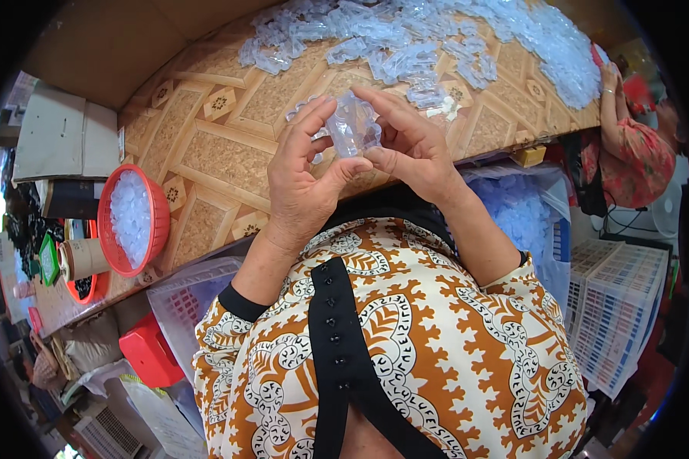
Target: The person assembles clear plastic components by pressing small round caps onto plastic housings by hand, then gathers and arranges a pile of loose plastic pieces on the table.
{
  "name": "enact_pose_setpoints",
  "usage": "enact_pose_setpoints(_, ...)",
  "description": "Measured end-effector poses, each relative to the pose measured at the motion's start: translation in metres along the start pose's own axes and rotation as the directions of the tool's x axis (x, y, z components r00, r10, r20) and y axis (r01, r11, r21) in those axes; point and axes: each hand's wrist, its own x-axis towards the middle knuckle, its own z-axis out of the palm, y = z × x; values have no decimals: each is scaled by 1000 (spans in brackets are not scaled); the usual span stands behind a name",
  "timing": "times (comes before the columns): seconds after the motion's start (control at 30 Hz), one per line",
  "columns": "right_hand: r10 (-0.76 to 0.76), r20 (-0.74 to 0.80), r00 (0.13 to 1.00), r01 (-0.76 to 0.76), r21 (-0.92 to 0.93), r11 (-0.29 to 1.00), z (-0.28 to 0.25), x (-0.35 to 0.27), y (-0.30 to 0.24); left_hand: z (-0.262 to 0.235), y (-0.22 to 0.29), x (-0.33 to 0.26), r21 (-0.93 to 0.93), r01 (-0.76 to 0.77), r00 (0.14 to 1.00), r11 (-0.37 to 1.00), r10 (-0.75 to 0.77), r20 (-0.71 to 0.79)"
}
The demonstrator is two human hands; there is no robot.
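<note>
A clear, scallop-edged plastic piece (354, 126) is held up above the table's near edge, between both my hands. My left hand (305, 164) is closed on its left side, thumb near the bottom and fingers curled behind. More clear bumpy plastic shows past those fingers; whether it belongs to the same piece I cannot tell. My right hand (413, 145) grips the right side, with the thumb low and the index finger at the top edge. Beyond my hands lies a heap of similar clear plastic pieces (394, 57) on the patterned tabletop (230, 149).
Left, an orange-red basket (161, 222) contains small clear pieces. A blue crate (563, 241) lined with plastic, full of clear pieces, stands by my right arm. A red container (149, 352) sits lower left. Another person's arm (616, 115) reaches to the table at right.
</note>
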Motion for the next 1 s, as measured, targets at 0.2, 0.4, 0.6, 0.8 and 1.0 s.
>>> enact_pose_setpoints(0.2, 31, 115, 993, -55, 217, 975, -17, 8, 10, 5, 1, 5, -7, 33, 999, 999, -33, 22)
enact_pose_setpoints(0.4, 66, 55, 996, -80, 329, 941, -35, 5, 19, 19, 3, 13, -84, 82, 995, 993, -77, 71)
enact_pose_setpoints(0.6, 9, -2, 1000, -8, 199, 980, -49, 10, 19, 30, 0, 23, -68, 101, 989, 993, -93, 115)
enact_pose_setpoints(0.8, -18, 15, 1000, 15, 189, 982, -44, 11, 21, 29, 0, 25, -124, 125, 984, 984, -107, 145)
enact_pose_setpoints(1.0, -30, -36, 999, 37, 205, 978, -34, 13, 25, 31, 10, 23, -199, 212, 975, 957, -192, 114)
